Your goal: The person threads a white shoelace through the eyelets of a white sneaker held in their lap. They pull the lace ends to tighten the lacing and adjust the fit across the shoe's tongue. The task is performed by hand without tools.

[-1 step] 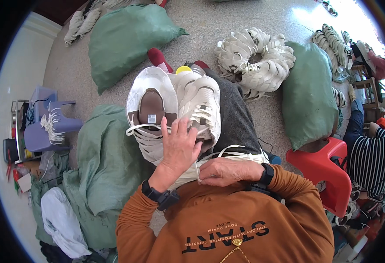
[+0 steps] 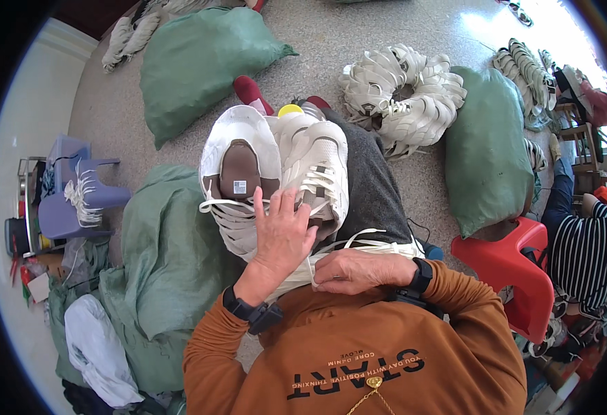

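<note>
A stack of off-white shoe uppers with white laces lies across my lap. The left upper (image 2: 240, 124) shows its brown insole and a small white label; the right upper (image 2: 324, 149) has its lace threaded over a grey tongue. My left hand (image 2: 279, 235) rests on the lower part of the two, fingers stretched out and apart. Just right of it, my right hand (image 2: 355, 270) is closed, thumb and fingers pinched at a white shoelace (image 2: 310, 266) in front of my body. More uppers with loose laces (image 2: 379, 243) lie beyond the right hand, partly hidden by it.
Full green sacks (image 2: 200, 66) stand on the floor ahead, another green sack (image 2: 487, 152) at right. A ring of bundled white uppers (image 2: 421, 124) lies between. At left are a purple stool (image 2: 82, 204) and slack green sacking (image 2: 169, 242). A red stool (image 2: 507, 266) stands right, near another person (image 2: 580, 249).
</note>
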Available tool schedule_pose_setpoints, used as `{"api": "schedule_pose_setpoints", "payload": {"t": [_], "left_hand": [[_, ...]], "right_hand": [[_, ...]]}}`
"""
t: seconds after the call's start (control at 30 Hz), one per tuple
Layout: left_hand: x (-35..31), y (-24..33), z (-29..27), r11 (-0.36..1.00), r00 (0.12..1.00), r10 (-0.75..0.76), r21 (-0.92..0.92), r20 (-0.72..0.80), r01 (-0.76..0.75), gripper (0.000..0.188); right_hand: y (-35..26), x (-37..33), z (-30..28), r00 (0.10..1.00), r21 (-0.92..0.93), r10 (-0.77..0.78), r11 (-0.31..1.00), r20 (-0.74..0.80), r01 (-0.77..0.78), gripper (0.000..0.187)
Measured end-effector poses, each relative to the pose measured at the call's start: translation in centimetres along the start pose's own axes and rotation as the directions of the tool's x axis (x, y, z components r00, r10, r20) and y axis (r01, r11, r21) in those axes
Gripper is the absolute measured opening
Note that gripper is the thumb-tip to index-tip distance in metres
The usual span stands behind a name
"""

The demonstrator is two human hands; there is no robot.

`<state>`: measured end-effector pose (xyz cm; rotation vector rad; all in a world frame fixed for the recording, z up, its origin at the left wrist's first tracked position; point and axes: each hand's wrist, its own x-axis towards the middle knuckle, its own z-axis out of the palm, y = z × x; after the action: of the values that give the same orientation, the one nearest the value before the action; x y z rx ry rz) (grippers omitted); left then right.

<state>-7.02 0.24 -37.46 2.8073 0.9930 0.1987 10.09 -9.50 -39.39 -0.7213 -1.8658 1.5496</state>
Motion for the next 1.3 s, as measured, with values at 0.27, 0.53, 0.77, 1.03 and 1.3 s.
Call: {"api": "schedule_pose_setpoints", "payload": {"t": [0.27,0.53,0.77,1.03,1.3], "left_hand": [[-0.9,-0.8,1.6,0.998,0.995,-0.054,0.005,-0.078,0.055,0.034],[-2.4,0.6,0.5,0.849,0.962,-0.074,-0.522,-0.263,-0.078,0.021],[-4.4,1.3,0.1,0.744,0.971,0.162,-0.626,-0.174,-0.236,0.025],[-0.2,-2.0,1.3,0.955,0.941,-0.028,-0.286,-0.336,-0.074,0.025],[2.7,-2.9,3.4,0.949,0.903,0.032,-0.271,-0.429,-0.162,0.015]], "right_hand": [[0.0,0.0,0.4,0.999,-0.076,0.007,0.997,0.035,-0.004,0.017],[-0.2,0.9,-2.4,0.691,0.269,0.299,0.951,-0.659,-0.155,0.023],[0.8,2.5,-3.1,0.684,0.659,0.625,0.699,-0.375,-0.278,0.032],[0.3,-1.0,-3.3,0.613,0.677,0.712,0.640,-0.342,-0.365,0.018],[-3.4,-1.0,-2.9,0.872,-0.045,0.353,0.920,-0.340,-0.390,0.018]]}}
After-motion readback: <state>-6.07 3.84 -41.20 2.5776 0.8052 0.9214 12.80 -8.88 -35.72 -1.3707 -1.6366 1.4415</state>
